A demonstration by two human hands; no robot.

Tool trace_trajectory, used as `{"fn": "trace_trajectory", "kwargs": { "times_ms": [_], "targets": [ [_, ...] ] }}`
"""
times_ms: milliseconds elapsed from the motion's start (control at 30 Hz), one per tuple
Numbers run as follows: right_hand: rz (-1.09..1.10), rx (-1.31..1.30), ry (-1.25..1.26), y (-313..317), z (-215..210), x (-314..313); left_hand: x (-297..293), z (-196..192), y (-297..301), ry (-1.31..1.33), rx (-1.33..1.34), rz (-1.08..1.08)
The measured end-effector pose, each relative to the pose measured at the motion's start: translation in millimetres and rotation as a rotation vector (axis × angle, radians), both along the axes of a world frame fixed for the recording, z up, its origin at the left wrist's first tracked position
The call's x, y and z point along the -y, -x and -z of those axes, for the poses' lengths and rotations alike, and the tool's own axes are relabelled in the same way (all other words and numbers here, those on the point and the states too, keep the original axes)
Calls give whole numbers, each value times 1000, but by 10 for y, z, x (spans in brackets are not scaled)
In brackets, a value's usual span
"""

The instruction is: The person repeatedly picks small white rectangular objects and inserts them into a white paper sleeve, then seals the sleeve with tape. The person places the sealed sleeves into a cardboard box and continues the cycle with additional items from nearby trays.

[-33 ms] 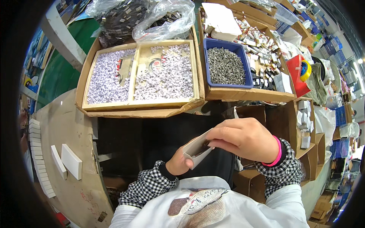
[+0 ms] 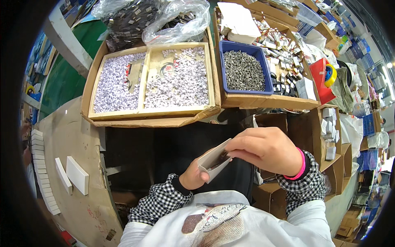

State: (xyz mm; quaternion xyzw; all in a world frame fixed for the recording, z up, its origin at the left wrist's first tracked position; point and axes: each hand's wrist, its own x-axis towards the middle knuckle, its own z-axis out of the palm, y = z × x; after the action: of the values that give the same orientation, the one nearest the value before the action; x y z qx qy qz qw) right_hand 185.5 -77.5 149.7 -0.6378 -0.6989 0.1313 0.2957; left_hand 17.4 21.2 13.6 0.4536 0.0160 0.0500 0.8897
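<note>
My left hand (image 2: 192, 175) holds a small white cardboard box (image 2: 214, 158) tilted in front of my belly, its thumb on the near side. The box's top is open and something dark shows inside, too small to name. At the upper right end of that opening is my right hand (image 2: 269, 150), thumb and fingers drawn together by the box's edge. Whatever lies between those fingertips is hidden.
A divided wooden tray (image 2: 142, 92) of small white pieces stands ahead, beside a blue bin (image 2: 269, 88) of small metal parts. White boxes (image 2: 77, 175) rest on the left table. Cardboard cartons (image 2: 304, 136) stand to the right.
My right hand has shifted very slightly to the right at the box opening. The left hand and the box stay where they were.
</note>
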Motion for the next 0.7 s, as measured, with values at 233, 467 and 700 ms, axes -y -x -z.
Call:
{"fn": "trace_trajectory", "kwargs": {
  "times_ms": [233,467,700],
  "targets": [
    [292,-460,-2,41,519,411,61,188,35,211,-54,86],
    [740,-1197,-28,639,1619,749,328,465,156,-16,-497,-425],
    [810,-1235,-186,820,1829,835,414,403,226,-262,-230,-468]
  ]
}}
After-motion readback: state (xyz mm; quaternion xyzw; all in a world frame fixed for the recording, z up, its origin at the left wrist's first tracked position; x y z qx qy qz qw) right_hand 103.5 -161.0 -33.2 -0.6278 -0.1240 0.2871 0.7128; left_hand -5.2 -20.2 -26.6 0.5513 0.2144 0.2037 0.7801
